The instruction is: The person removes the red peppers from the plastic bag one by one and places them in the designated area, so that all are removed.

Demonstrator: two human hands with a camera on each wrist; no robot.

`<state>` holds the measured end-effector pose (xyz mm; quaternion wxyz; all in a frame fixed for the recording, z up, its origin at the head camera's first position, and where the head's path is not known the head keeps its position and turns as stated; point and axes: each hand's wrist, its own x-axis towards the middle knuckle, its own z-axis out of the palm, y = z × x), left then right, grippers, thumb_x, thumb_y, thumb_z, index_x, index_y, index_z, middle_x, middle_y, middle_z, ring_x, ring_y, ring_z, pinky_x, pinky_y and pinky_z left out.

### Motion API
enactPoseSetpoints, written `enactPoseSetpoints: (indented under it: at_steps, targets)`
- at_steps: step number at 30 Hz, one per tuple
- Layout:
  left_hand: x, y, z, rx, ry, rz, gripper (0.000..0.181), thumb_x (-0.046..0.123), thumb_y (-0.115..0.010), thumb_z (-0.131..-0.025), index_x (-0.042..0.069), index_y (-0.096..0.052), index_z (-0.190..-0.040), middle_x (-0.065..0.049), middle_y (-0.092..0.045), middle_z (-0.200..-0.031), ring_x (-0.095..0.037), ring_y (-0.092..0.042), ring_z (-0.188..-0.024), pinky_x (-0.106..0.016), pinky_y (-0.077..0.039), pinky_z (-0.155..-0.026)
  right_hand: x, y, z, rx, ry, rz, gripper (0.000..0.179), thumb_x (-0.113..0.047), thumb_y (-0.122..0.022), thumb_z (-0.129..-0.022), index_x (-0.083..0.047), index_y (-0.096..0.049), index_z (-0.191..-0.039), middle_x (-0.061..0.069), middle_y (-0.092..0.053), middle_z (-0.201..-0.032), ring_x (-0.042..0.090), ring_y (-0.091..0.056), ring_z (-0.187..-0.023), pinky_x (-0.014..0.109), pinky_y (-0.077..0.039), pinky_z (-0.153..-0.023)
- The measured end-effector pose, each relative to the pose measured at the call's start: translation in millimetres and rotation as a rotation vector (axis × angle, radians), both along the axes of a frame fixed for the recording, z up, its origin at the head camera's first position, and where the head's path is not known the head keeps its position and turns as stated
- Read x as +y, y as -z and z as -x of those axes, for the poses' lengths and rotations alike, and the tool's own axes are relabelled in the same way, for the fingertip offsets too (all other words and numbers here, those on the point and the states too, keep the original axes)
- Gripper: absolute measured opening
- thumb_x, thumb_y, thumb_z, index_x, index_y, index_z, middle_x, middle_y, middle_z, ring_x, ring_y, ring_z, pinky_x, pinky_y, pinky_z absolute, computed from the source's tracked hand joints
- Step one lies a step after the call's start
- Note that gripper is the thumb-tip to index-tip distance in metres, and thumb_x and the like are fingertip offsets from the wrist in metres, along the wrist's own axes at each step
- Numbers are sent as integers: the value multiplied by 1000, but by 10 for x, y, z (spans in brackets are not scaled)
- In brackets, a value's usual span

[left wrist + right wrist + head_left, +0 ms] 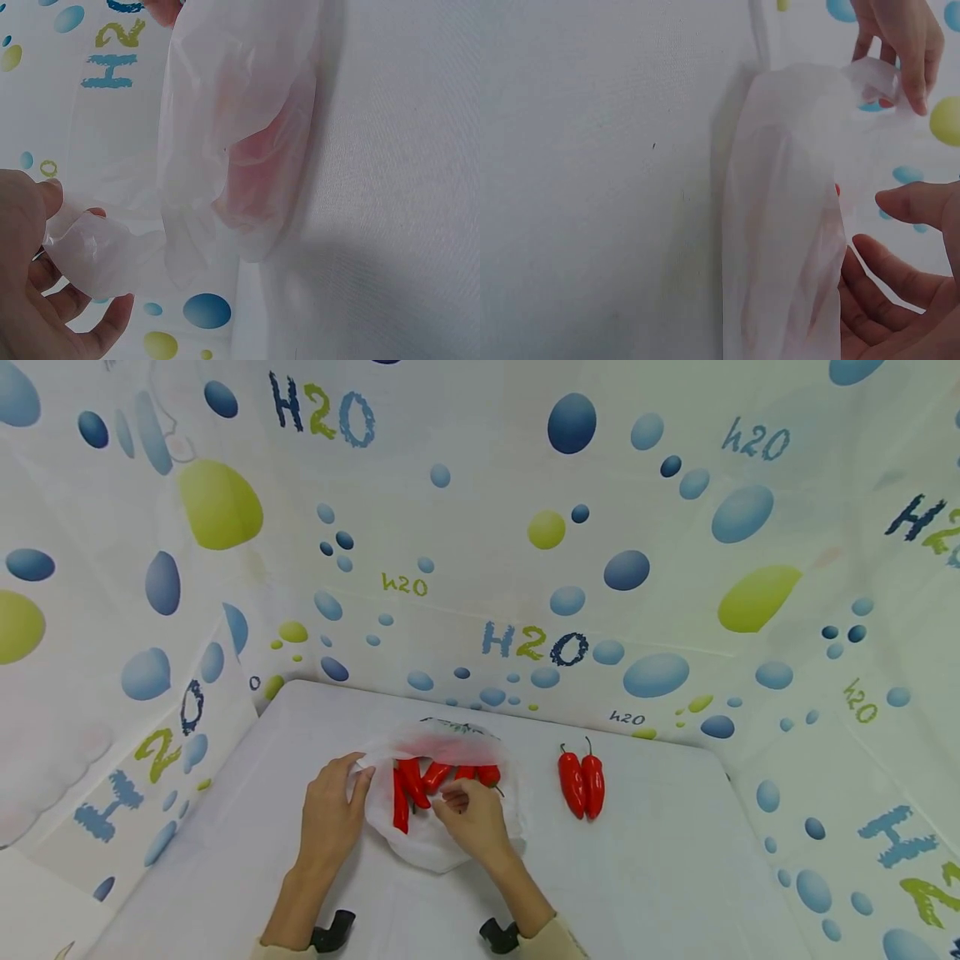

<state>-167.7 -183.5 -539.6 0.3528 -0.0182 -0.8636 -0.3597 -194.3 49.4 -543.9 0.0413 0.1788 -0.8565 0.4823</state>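
The fingers of the left hand (330,814) pinch the rim of a white, translucent plastic bag (431,856) on its left side. The right hand (480,822) is at the mouth of the bag, its fingers loosely bent and holding nothing, the thumb apart from them; part of those fingers is hidden behind the plastic in the right wrist view. Several red peppers (410,781) lie in the bag, some overlapping; the right hand stands in front of part of the opening, and in the left wrist view the wall of the bag leaves only a reddish tint. To the right of the bag, apart from it, two more red peppers (593,785) lie side by side on the white table (660,860), stems away from the person. A black device (333,931) sits at the left wrist, another black device (498,935) at the right, each by a cream sleeve. Behind the table hangs a white curtain (480,535) printed with blue and green drops
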Motion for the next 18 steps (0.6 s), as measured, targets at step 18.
enactPoseSetpoints:
  at_steps: [18]
  targets:
    - [-8, -10, -18, -24, 0, 1, 35, 11, -77, -95, 0, -65, -127, -19, -71, -116, -42, -66, -110, -62, -49, -98, -247, 112, 41, -101, 37, 11, 27, -19, -81, -91, -9, -74, -116, 2, -75, -103, 8, -68, -84, 23, -60, -77]
